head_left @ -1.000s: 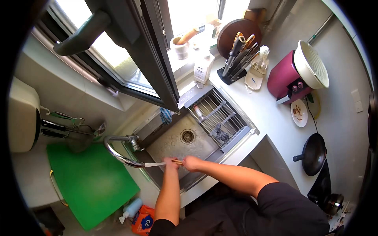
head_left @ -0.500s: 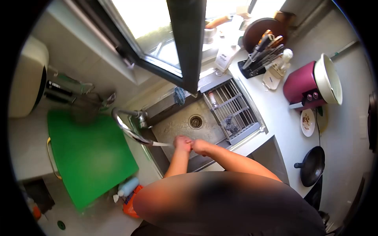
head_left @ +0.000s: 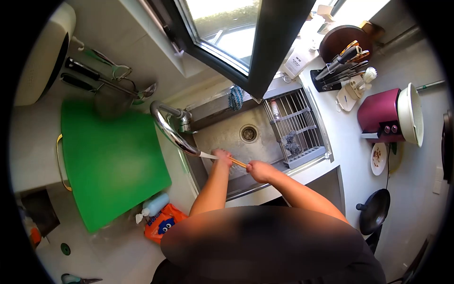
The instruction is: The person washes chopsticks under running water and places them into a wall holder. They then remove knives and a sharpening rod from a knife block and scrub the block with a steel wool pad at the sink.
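Over the near part of the steel sink [head_left: 208, 137], my hands hold what look like tan wooden chopsticks [head_left: 238, 163] between them. My left hand [head_left: 222, 156] is closed around one end, right by the stream from the curved chrome faucet [head_left: 170, 130]. My right hand [head_left: 259, 171] grips the other end, a little lower and to the right. The sticks slant down from left to right. Most of my fingers are turned away from view. Beyond my hands lies the round drain [head_left: 248, 134].
A drying rack [head_left: 302, 128] spans the sink's right side. An open window frame [head_left: 265, 52] juts over the back. A green board [head_left: 113, 165] covers the left counter. A knife block [head_left: 326, 80], purple appliance [head_left: 378, 113], plate [head_left: 378, 158] and black pan [head_left: 375, 211] stand to the right.
My hands have moved apart, the right one drawing away to the right, so the chopsticks now show between them. The whole view has shifted, with the sink now farther right.
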`<state>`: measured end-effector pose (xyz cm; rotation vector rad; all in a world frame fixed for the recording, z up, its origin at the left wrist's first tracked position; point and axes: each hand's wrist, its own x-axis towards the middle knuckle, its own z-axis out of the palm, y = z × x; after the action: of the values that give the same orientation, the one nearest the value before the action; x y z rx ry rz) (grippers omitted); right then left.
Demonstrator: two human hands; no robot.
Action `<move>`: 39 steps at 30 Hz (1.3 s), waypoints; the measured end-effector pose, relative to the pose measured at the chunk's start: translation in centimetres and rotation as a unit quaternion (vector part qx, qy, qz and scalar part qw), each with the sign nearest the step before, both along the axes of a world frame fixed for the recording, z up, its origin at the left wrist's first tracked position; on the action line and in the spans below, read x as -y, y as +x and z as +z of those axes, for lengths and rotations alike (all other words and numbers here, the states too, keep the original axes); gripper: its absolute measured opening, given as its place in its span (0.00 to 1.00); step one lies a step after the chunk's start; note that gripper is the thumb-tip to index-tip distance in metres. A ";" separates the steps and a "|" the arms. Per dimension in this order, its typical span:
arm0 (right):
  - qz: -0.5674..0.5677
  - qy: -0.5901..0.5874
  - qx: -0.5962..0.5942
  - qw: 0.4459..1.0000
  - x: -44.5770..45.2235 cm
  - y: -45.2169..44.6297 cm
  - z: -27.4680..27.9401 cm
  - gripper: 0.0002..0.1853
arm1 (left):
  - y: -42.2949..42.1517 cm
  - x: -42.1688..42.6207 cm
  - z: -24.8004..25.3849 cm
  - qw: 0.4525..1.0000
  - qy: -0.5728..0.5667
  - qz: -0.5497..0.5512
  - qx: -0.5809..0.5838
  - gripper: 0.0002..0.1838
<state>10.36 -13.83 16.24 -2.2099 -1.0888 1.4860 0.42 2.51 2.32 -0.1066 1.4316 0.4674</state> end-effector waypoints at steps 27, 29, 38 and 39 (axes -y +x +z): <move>0.061 0.330 0.076 0.939 -20.7 0.5 3.8 0.14 | -7.0 3.1 5.7 0.779 0.487 -0.383 -0.096 0.24; 0.110 0.307 0.135 0.936 -21.5 0.7 3.4 0.14 | -7.0 2.7 8.5 0.777 0.471 -0.403 -0.110 0.25; -0.087 0.293 0.095 0.947 -19.5 2.5 0.8 0.20 | -6.5 4.3 14.1 0.687 0.593 -0.397 -0.138 0.19; -0.176 0.253 0.054 0.950 -18.3 2.4 -2.1 0.21 | -6.5 4.4 13.4 0.661 0.619 -0.402 -0.136 0.19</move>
<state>12.79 4.52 14.17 -1.9930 -0.9138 0.8323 -6.07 -1.90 15.67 1.7076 1.0045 0.6163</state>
